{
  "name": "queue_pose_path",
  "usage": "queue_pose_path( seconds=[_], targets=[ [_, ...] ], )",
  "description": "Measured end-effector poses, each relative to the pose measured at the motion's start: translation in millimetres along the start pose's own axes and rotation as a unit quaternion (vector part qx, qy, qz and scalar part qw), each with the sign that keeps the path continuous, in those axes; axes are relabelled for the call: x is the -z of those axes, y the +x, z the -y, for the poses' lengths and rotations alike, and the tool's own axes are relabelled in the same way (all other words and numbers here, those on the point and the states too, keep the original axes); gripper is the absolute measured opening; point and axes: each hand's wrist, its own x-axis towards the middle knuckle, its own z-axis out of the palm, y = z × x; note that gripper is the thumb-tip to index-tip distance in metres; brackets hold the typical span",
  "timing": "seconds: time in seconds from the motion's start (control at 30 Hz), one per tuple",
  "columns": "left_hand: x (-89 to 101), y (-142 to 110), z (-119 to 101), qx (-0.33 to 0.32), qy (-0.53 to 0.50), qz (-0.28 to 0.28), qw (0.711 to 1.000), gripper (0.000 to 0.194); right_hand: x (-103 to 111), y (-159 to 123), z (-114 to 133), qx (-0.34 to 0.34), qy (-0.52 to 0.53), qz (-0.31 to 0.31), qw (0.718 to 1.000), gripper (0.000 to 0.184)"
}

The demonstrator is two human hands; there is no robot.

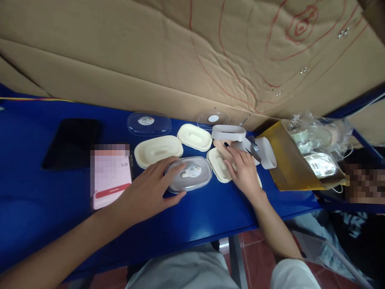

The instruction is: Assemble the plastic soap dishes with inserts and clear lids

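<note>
My left hand (153, 188) is open, with its fingers spread around the left end of an oval container (198, 176) with a clear lid and a white label. My right hand (244, 170) reaches over a cream moulded tray (219, 170). Its fingers are apart, near a peach-coloured piece (219, 147) that they partly cover. Just beyond these fingers is a pale grey oval ring (228, 129), and a second ring (267, 153) rests to their right. Behind the lidded container lie two more cream trays, a larger one (144, 152) and a smaller one (188, 134).
Clear lids (159, 125) lie by the cardboard wall (120, 48). A lit phone (112, 176) and a black device (73, 140) are on the blue table (192, 224) at left. A yellow box (278, 168) with plastic-wrapped items stands at right. Another person sits beyond it.
</note>
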Motion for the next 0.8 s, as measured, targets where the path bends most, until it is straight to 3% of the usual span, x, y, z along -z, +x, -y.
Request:
queue_pose_path(
  seconds=[0.13, 0.3, 0.43, 0.63, 0.8],
  targets=[
    [-0.3, 4.6, -0.2, 0.019, 0.063, -0.049, 0.997, 0.059, 3.3, -2.6, -1.8, -0.005, -0.030, 0.016, 0.999, 0.033],
    [0.1, 7.0, -3.9, 0.011, 0.098, -0.065, 0.993, 0.051, 29.5, -23.5, 26.0, 0.021, 0.024, -0.018, 0.999, 0.030],
    [-1.3, 7.6, -6.1, -0.008, 0.116, -0.076, 0.990, 0.046, 29.5, -46.4, 46.9, 0.014, 0.027, -0.015, 0.999, 0.040],
    [-1.7, 3.2, -24.1, -0.147, 0.117, -0.057, 0.981, 0.031, 8.4, -60.4, 69.2, -0.023, -0.004, 0.024, 0.999, 0.050],
    [-5.4, -5.8, -35.8, -0.213, 0.082, 0.006, 0.973, 0.033, 20.2, -75.2, 80.9, 0.000, 0.064, 0.072, 0.995, 0.046]
  ],
)
